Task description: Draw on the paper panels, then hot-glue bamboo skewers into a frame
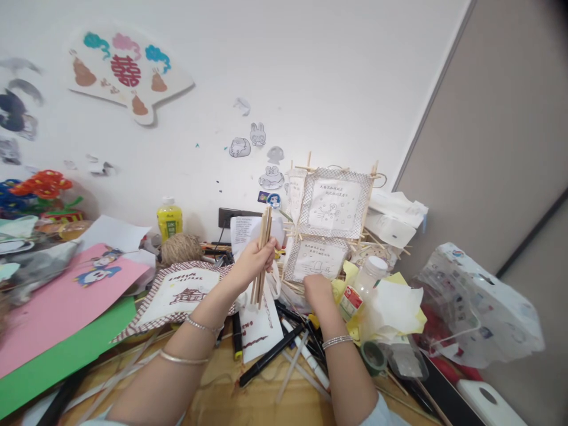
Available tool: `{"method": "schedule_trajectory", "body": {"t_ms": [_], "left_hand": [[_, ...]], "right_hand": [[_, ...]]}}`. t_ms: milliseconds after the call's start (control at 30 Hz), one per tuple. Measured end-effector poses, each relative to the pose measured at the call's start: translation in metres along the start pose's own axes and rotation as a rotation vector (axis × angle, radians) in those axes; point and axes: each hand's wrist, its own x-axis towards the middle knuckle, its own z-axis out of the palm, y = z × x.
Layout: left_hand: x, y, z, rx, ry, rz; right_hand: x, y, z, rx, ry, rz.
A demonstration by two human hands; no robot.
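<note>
1. Table [222, 405]: extends before the frame [335, 204]; cluttered.
2. Frame: two front panels already mounted.
3. Left hand [256, 260]: left of frame, wrapped round sticks [265, 225].
4. Right hand [318, 291]: before frame; fingers hidden, grip cannot be told.
5. Sticks: left of frame, bundled, unattached.
6. Pens [268, 359]: before frame, unsorted.

Pale wooden sticks [265, 227], bundled, nearly upright

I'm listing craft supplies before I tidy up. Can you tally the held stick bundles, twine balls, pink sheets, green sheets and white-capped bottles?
Stick bundle, in the left hand: 1
Twine ball: 1
Pink sheet: 1
Green sheet: 1
White-capped bottles, yellow bottle and clear bottle: 2
Total: 6
</note>
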Motion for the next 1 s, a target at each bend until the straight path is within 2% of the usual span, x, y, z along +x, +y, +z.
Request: {"method": "schedule_trajectory", "body": {"t_ms": [333, 467, 733, 1000], "left_hand": [[0.001, -0.002, -0.002, 0.045, -0.017, 0.022], [0.001, -0.002, -0.002, 0.045, -0.034, 0.019], [0.0, -0.002, -0.001, 0.054, -0.046, 0.004], [0.0, -0.003, 0.0, 0.067, -0.056, -0.017]], "right_hand": [[-0.009, 0.003, -0.009, 0.007, -0.07, -0.024], [-0.008, 0.003, -0.006, 0.004, -0.107, -0.012], [-0.005, -0.001, 0.004, -0.014, -0.1, -0.005], [-0.008, -0.01, -0.001, -0.011, -0.1, 0.032]]}}
